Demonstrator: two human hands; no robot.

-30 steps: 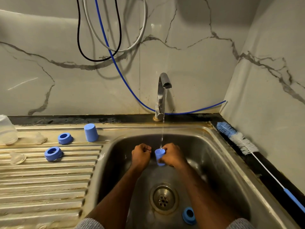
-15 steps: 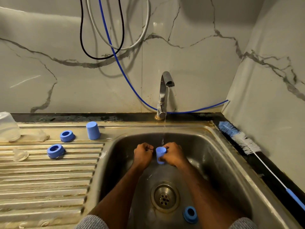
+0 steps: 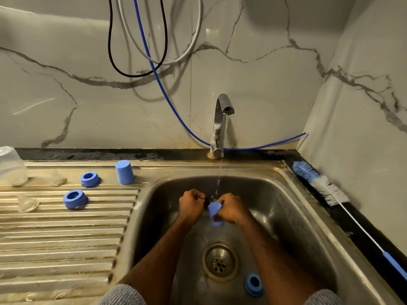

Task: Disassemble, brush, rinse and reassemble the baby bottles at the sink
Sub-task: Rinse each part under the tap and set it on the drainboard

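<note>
At the bottom edge, two grey sleeve cuffs are cut off by the frame, and a blue ring point(image 3: 253, 285) lies on the sink point(image 3: 308, 234) floor just right of the drain point(image 3: 219, 261). Above the drain, the right hand point(image 3: 231, 209) curls round a blue cap point(image 3: 214, 213), which is blurred and mostly covered by the fingers, so its opening cannot be made out. The left hand point(image 3: 191, 205) is a closed fist just beside the cap; whether it touches or holds anything cannot be told. A thin stream from the tap point(image 3: 221, 124) falls between the two hands.

On the ribbed drainboard point(image 3: 66, 238) to the left sit two more blue rings point(image 3: 74, 199) point(image 3: 89, 179), a second blue cap point(image 3: 124, 172) standing closed end up, and two clear teats point(image 3: 27, 203) point(image 3: 56, 178), faint against the steel. A clear bottle point(image 3: 11, 166) at the far left is cut off by the frame. A bottle brush point(image 3: 323, 187) lies along the dark ledge on the right, its handle running out of view. Black, white and blue hoses point(image 3: 154, 69) hang on the marble wall behind.
</note>
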